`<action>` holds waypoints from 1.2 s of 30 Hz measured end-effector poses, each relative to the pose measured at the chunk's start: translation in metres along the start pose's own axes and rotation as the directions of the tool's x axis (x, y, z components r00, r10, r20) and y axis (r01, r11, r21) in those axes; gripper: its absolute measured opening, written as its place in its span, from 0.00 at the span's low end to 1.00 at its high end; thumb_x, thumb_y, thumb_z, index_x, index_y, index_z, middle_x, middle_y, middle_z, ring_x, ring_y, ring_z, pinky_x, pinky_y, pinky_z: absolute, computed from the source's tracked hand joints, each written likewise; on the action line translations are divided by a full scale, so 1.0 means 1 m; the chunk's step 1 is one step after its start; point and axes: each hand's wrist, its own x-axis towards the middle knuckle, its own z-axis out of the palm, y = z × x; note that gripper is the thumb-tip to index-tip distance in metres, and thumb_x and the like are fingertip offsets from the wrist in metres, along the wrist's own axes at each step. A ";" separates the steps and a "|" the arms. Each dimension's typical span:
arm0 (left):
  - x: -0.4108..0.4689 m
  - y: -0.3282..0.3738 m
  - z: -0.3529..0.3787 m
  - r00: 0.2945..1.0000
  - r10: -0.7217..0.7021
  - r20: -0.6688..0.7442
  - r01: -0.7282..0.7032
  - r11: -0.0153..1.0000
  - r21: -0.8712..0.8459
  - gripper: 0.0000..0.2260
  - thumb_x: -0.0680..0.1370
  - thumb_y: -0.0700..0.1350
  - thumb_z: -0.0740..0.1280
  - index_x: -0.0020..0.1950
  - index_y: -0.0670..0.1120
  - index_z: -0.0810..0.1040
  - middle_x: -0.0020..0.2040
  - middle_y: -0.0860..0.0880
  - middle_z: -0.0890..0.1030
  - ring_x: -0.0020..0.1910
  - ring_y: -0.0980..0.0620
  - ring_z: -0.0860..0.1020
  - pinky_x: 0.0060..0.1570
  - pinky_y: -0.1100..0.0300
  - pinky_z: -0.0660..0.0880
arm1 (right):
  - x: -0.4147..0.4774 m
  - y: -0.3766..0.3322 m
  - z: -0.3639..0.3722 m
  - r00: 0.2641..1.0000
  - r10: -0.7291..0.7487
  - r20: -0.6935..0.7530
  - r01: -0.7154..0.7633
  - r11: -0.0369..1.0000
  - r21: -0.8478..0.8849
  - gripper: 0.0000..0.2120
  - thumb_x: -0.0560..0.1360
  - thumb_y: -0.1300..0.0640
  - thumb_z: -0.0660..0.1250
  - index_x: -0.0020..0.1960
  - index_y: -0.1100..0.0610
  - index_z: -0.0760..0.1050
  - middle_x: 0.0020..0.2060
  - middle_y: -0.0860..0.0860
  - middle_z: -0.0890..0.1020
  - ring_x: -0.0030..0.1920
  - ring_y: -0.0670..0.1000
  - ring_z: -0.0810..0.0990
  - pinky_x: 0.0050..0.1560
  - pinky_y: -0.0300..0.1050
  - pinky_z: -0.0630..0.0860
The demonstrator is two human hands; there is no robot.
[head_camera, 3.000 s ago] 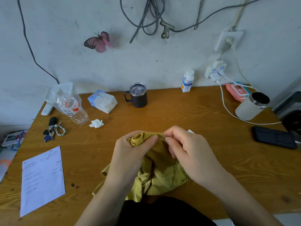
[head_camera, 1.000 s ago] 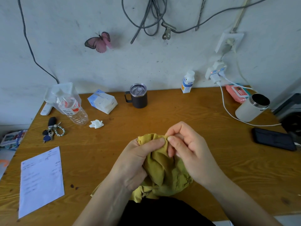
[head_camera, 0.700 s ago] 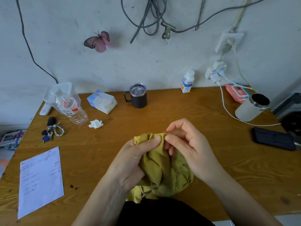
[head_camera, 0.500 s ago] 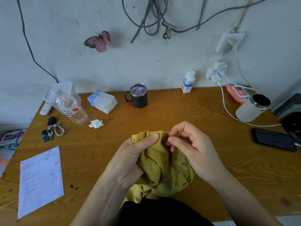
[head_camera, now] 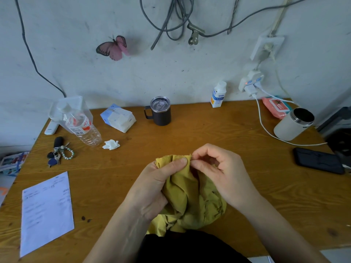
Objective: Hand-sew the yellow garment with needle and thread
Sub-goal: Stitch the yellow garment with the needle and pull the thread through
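Garment (head_camera: 190, 202): mustard-yellow cloth, thin and crumpled, bunched in soft folds at the near edge of the table (head_camera: 190, 133), lifted at its top between both hands. Lower part spills over the table edge toward the lap.

Left hand (head_camera: 152, 188): back to camera, fingers curled round the bunched cloth, thumb laid flat across the top fold and pressing it. Firm grip on the garment.

Right hand (head_camera: 226, 175): palm turned inward, thumb and forefinger closed together in a pinch at the garment's top edge, just beside the left thumb. Other fingers loosely curled behind. Needle and thread too fine to make out, so I cannot tell whether one sits in the pinch.

Table: wood, strong grain, orange-brown.

Surroundings, all well apart from the hands:
- dark lidded mug (head_camera: 160, 111), far centre
- clear plastic bottle (head_camera: 81, 124), tilted, far left
- tissue pack (head_camera: 118, 117), with a crumpled tissue (head_camera: 111, 144) nearer
- keys (head_camera: 58, 154) with bead ring, left
- printed paper (head_camera: 46, 211), near left
- white tumbler (head_camera: 293, 124) and dark phone (head_camera: 319, 160), right
- white cable (head_camera: 266, 130) running past the tumbler
- pink butterfly (head_camera: 113, 47) on the wall
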 end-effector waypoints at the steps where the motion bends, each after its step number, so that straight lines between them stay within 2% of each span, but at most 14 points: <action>1: 0.000 0.000 -0.001 1.000 -0.002 -0.003 0.002 1.000 0.002 0.09 0.64 0.40 0.72 0.41 0.37 0.85 0.40 0.38 0.85 0.39 0.44 0.85 0.40 0.53 0.82 | 0.001 0.000 -0.002 1.000 -0.020 -0.017 0.019 0.998 -0.059 0.05 0.72 0.59 0.70 0.47 0.52 0.78 0.42 0.44 0.80 0.45 0.43 0.78 0.47 0.34 0.73; 3: 0.001 0.000 -0.002 1.000 -0.004 -0.013 0.004 1.000 0.009 0.10 0.64 0.40 0.73 0.42 0.36 0.85 0.42 0.37 0.85 0.40 0.42 0.84 0.39 0.52 0.82 | 0.004 -0.002 -0.005 0.996 -0.082 -0.040 0.074 0.985 -0.154 0.11 0.71 0.52 0.70 0.52 0.51 0.78 0.49 0.45 0.79 0.52 0.44 0.76 0.53 0.38 0.72; 5: 0.001 -0.001 -0.002 1.000 0.006 -0.012 -0.006 1.000 0.010 0.09 0.64 0.40 0.73 0.41 0.37 0.84 0.40 0.37 0.85 0.39 0.43 0.84 0.38 0.53 0.81 | 0.006 -0.005 -0.005 0.987 -0.160 -0.021 0.152 0.966 -0.207 0.12 0.72 0.48 0.67 0.52 0.52 0.79 0.50 0.46 0.78 0.54 0.46 0.75 0.55 0.38 0.70; 12: 0.003 -0.001 -0.002 0.999 0.024 -0.046 -0.022 0.999 0.038 0.12 0.63 0.39 0.73 0.42 0.33 0.83 0.40 0.36 0.84 0.38 0.41 0.84 0.39 0.51 0.82 | 0.008 -0.004 0.007 0.954 -0.293 -0.062 0.258 0.909 -0.328 0.08 0.75 0.56 0.65 0.42 0.58 0.81 0.42 0.48 0.80 0.48 0.48 0.75 0.47 0.43 0.72; 16: 0.004 -0.004 0.000 0.996 0.049 -0.075 -0.043 0.997 0.071 0.09 0.62 0.39 0.73 0.37 0.34 0.83 0.37 0.37 0.84 0.36 0.43 0.84 0.35 0.54 0.82 | 0.007 -0.001 0.018 0.919 -0.370 -0.135 0.311 0.893 -0.325 0.08 0.75 0.58 0.65 0.41 0.59 0.80 0.40 0.50 0.81 0.45 0.51 0.76 0.45 0.46 0.74; 19: 0.006 -0.005 -0.003 0.994 0.058 -0.090 -0.052 0.996 0.075 0.07 0.63 0.39 0.72 0.37 0.35 0.84 0.38 0.36 0.85 0.36 0.42 0.85 0.34 0.56 0.81 | 0.007 0.004 0.021 0.919 -0.353 -0.175 0.294 0.911 -0.291 0.09 0.75 0.56 0.65 0.42 0.59 0.81 0.40 0.50 0.82 0.45 0.50 0.77 0.44 0.45 0.75; 23: 0.008 -0.006 -0.008 0.994 0.046 -0.094 -0.036 0.994 0.102 0.08 0.64 0.39 0.73 0.38 0.35 0.84 0.39 0.36 0.84 0.37 0.42 0.84 0.35 0.55 0.81 | 0.007 0.012 0.025 0.933 -0.335 -0.134 0.268 0.892 -0.365 0.10 0.76 0.56 0.62 0.43 0.59 0.80 0.40 0.50 0.81 0.45 0.47 0.75 0.44 0.40 0.73; 25: 0.010 -0.008 -0.008 0.993 0.045 -0.111 -0.031 0.992 0.125 0.07 0.64 0.40 0.73 0.36 0.35 0.83 0.36 0.38 0.84 0.35 0.43 0.84 0.34 0.56 0.81 | 0.007 0.015 0.030 0.932 -0.345 -0.113 0.272 0.871 -0.409 0.09 0.76 0.59 0.59 0.42 0.60 0.77 0.40 0.52 0.80 0.45 0.46 0.73 0.44 0.37 0.70; 28: 0.013 -0.011 -0.008 0.983 0.071 -0.171 -0.036 0.979 0.199 0.05 0.66 0.40 0.73 0.31 0.40 0.83 0.32 0.41 0.83 0.32 0.46 0.83 0.32 0.58 0.80 | 0.003 0.016 0.037 0.912 -0.381 -0.151 0.279 0.847 -0.452 0.09 0.75 0.63 0.58 0.41 0.60 0.76 0.40 0.53 0.79 0.45 0.47 0.72 0.42 0.41 0.72; 30: 0.017 -0.016 -0.010 0.973 0.087 -0.214 -0.023 0.958 0.287 0.12 0.70 0.39 0.72 0.27 0.42 0.80 0.28 0.43 0.80 0.28 0.47 0.79 0.29 0.60 0.78 | 0.001 0.012 0.040 0.877 -0.447 -0.174 0.332 0.827 -0.453 0.08 0.75 0.63 0.58 0.42 0.59 0.74 0.40 0.52 0.80 0.44 0.48 0.72 0.41 0.43 0.71; 32: 0.019 -0.025 -0.012 0.965 0.085 -0.248 -0.002 0.948 0.318 0.16 0.72 0.38 0.72 0.25 0.43 0.75 0.26 0.45 0.75 0.25 0.49 0.74 0.26 0.62 0.73 | 0.003 0.006 0.041 0.848 -0.493 -0.193 0.386 0.825 -0.413 0.06 0.76 0.64 0.57 0.44 0.57 0.72 0.40 0.52 0.79 0.42 0.48 0.73 0.41 0.41 0.69; 33: 0.019 -0.028 -0.013 0.966 0.082 -0.244 -0.004 0.952 0.307 0.15 0.72 0.38 0.72 0.26 0.42 0.75 0.26 0.44 0.75 0.25 0.50 0.74 0.26 0.61 0.73 | 0.005 0.003 0.040 0.857 -0.467 -0.218 0.382 0.859 -0.342 0.07 0.77 0.64 0.57 0.44 0.59 0.72 0.39 0.53 0.79 0.41 0.48 0.74 0.41 0.39 0.70; 34: 0.019 -0.029 -0.013 0.970 0.087 -0.228 -0.020 0.959 0.283 0.14 0.73 0.39 0.71 0.27 0.40 0.76 0.28 0.43 0.77 0.26 0.49 0.77 0.27 0.60 0.74 | 0.008 0.001 0.037 0.885 -0.396 -0.246 0.346 0.911 -0.222 0.07 0.78 0.64 0.57 0.44 0.60 0.73 0.37 0.52 0.79 0.38 0.47 0.75 0.39 0.37 0.71; 36: 0.020 -0.026 -0.014 0.973 0.093 -0.210 -0.045 0.974 0.221 0.12 0.75 0.38 0.69 0.31 0.38 0.82 0.32 0.40 0.83 0.31 0.46 0.83 0.32 0.59 0.78 | 0.010 -0.001 0.031 0.963 -0.141 -0.228 0.169 0.980 0.108 0.09 0.80 0.63 0.55 0.44 0.58 0.70 0.33 0.49 0.78 0.31 0.45 0.73 0.34 0.34 0.71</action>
